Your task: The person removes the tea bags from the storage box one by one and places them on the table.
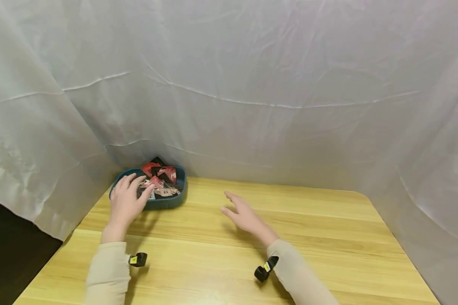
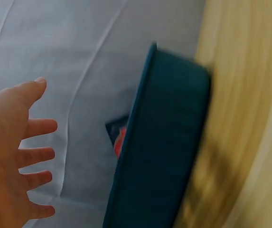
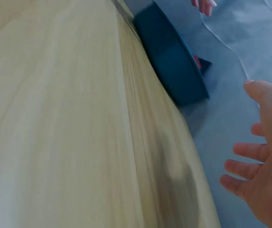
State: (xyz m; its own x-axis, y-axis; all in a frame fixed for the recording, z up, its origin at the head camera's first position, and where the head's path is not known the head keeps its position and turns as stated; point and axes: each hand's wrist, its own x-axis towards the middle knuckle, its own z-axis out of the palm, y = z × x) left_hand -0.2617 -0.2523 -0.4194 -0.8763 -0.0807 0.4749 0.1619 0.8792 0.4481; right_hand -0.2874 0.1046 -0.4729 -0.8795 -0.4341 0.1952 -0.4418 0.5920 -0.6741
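Desk (image 1: 198,267): woodgrain; rounded blue tub (image 1: 166,203) at ten o'clock
Pieces (image 1: 168,173): red, black, perhaps fabric, in tub
Left hand (image 1: 126,203): over tub, fingers apart
Right hand (image 1: 247,217): fingers apart

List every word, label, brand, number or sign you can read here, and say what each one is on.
No text can be read in any view.
Yellow label on the left sleeve's black device: too small to read.
Yellow label on the right sleeve's black device: too small to read.
Printed pieces in the blue tub: any lettering too small or blurred.
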